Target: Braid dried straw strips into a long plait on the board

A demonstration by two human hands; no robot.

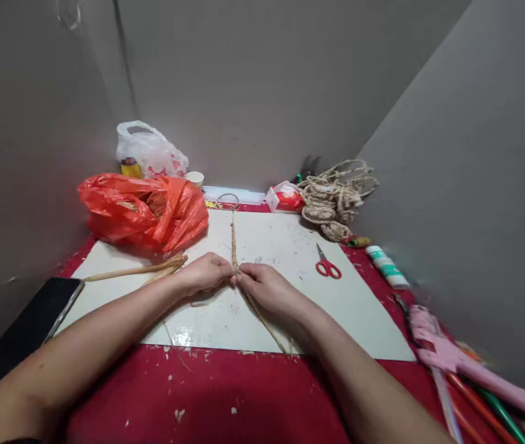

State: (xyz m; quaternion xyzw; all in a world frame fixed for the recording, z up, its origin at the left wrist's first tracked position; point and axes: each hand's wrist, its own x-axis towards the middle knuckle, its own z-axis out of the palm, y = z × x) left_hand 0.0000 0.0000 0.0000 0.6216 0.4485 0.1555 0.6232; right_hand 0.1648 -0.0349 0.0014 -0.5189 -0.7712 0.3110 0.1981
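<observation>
A braided straw cord (233, 240) runs up the middle of the white board (290, 246) to a metal ring (227, 201) at the back. My left hand (209, 271) pinches the cord's lower end from the left. Close against it, my right hand (262, 282) grips the same spot from the right, fingers closed. Loose straw strands (267, 322) trail from beneath my right hand toward the board's front edge. More straw strips (137, 269) lie to the left, near my left forearm. The strands between my fingertips are mostly hidden.
An orange plastic bag (146, 213) sits back left, with a white bag (149, 151) behind it. Red-handled scissors (328, 265) lie on the board's right. Braided cord bundles (334, 197) are piled back right. A pink glue gun (466, 364) is at right, a phone (26, 330) at left.
</observation>
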